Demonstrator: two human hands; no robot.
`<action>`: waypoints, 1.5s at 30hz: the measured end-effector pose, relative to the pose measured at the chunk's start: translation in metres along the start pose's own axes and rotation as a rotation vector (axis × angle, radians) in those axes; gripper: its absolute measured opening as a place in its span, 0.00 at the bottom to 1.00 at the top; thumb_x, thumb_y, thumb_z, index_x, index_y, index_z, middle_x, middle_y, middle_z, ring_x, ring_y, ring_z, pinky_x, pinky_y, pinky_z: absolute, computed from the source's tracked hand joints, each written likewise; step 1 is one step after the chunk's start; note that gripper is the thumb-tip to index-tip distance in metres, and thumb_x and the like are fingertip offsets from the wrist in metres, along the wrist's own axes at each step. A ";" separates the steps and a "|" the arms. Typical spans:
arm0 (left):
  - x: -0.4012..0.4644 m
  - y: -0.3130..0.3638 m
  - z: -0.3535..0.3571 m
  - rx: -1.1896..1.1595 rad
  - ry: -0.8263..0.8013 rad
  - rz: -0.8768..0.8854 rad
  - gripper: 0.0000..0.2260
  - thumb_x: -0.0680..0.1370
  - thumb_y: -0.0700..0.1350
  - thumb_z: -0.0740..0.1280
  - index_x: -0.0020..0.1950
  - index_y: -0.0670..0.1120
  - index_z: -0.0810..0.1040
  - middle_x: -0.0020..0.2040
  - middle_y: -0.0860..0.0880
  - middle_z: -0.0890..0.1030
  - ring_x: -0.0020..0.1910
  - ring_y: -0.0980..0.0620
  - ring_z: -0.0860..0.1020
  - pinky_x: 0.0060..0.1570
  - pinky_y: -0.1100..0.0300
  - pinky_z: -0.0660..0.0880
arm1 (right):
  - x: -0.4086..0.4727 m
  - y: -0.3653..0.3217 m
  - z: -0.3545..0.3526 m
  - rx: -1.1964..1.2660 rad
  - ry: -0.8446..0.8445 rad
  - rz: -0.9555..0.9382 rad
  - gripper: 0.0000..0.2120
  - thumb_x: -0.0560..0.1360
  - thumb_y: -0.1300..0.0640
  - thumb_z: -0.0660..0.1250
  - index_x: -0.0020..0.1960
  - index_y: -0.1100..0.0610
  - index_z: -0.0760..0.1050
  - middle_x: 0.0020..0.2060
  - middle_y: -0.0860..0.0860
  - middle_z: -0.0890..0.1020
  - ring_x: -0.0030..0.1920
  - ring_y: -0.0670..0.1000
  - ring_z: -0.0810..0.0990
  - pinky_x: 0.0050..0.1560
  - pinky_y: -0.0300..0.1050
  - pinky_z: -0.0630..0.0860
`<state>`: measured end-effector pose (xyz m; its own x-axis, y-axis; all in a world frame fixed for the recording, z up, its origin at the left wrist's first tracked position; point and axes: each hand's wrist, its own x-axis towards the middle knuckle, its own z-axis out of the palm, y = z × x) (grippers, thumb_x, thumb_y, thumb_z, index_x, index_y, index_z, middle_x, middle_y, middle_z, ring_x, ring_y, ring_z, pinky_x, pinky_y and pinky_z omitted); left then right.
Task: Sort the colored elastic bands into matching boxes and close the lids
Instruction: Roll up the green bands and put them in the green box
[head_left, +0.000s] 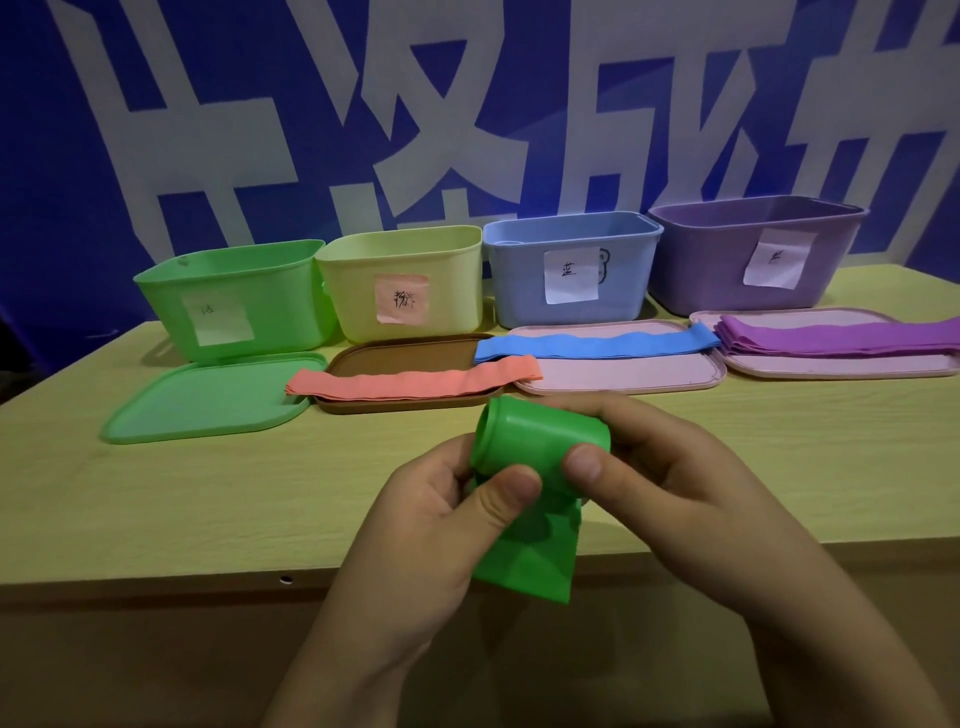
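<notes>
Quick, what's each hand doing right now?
Left hand: pinching the rolled green band.
Right hand: gripping the same green band, thumb on the roll.

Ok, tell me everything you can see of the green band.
The green band is a wide, smooth, rubbery-looking strip, bright green. Its upper part is rolled into a short open tube; a loose tail hangs below. Both hands hold it above the table's front edge: left hand with thumb on the roll's lower front, right hand with thumb on its right end. It touches nothing else.

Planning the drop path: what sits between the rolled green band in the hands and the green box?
In the head view, bare tabletop, then the green lid lying flat before the green box. The green band is gripped by both hands.
</notes>
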<state>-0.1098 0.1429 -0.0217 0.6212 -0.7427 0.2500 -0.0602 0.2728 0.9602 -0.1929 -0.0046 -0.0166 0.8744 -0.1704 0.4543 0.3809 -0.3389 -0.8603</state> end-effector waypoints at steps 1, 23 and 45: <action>0.000 -0.001 0.000 0.008 -0.003 -0.004 0.24 0.55 0.66 0.75 0.46 0.57 0.84 0.45 0.51 0.85 0.43 0.55 0.83 0.38 0.65 0.77 | 0.000 -0.001 0.000 -0.019 -0.005 -0.002 0.16 0.69 0.44 0.65 0.56 0.45 0.78 0.50 0.40 0.82 0.51 0.40 0.80 0.46 0.30 0.74; 0.010 -0.002 0.007 0.164 0.176 0.029 0.10 0.62 0.49 0.67 0.37 0.63 0.83 0.37 0.57 0.84 0.38 0.61 0.81 0.37 0.65 0.79 | -0.003 -0.003 0.007 0.098 0.154 -0.068 0.14 0.69 0.46 0.65 0.54 0.43 0.77 0.50 0.43 0.82 0.51 0.42 0.80 0.47 0.31 0.75; 0.008 -0.012 -0.006 0.129 0.119 0.029 0.27 0.55 0.72 0.71 0.43 0.55 0.83 0.43 0.49 0.85 0.43 0.52 0.83 0.36 0.62 0.78 | 0.003 0.025 0.020 -0.242 0.171 -0.232 0.18 0.71 0.51 0.67 0.61 0.48 0.72 0.56 0.42 0.77 0.60 0.47 0.76 0.57 0.38 0.75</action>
<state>-0.0996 0.1376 -0.0323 0.7055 -0.6558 0.2688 -0.1743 0.2071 0.9627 -0.1751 0.0047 -0.0409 0.7023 -0.2089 0.6805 0.4632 -0.5919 -0.6597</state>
